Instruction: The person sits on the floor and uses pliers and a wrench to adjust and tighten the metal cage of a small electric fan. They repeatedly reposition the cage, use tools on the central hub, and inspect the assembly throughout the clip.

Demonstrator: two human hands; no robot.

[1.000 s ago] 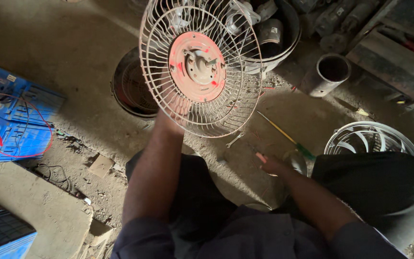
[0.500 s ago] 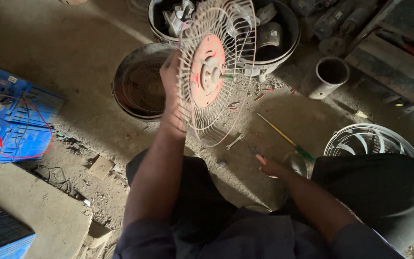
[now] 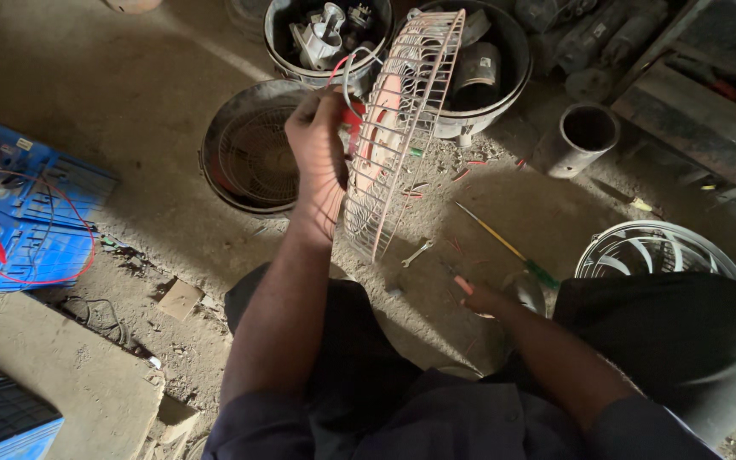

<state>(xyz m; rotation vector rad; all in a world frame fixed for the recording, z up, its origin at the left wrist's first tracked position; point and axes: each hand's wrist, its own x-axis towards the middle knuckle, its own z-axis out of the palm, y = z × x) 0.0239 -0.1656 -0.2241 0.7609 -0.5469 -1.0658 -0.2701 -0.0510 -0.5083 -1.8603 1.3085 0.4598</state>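
The left hand (image 3: 321,158) is raised over the floor with its fingers curled tight around the middle of a wire fan guard (image 3: 402,128). The guard is turned nearly edge-on, so its red centre plate (image 3: 378,128) shows only as a thin sliver just beyond the knuckles, and the fingertips themselves are hidden behind the grille. A red and a white wire (image 3: 347,68) loop up from the fingers' grip.

The right hand (image 3: 480,298) hangs low near the knee, its fingers loosely drawn together around something pale and pinkish; shadow makes it hard to tell what it is, or how firmly it is pinched. Just beyond those fingers lies a screwdriver (image 3: 504,245) with a yellow shaft and green handle, and slightly nearer the guard a small spanner (image 3: 417,252) rests in the dust.

Behind the left fingers sits a round pan holding another grille (image 3: 253,153), partly masked by the hand. Past the guard are two metal tubs of motor parts (image 3: 325,34), one largely screened by the wires. A short pipe (image 3: 579,136) stands further right, and a white fan guard (image 3: 653,251) is cut off by the dark trouser leg. Blue boxes with red leads (image 3: 19,209) run off the left edge.
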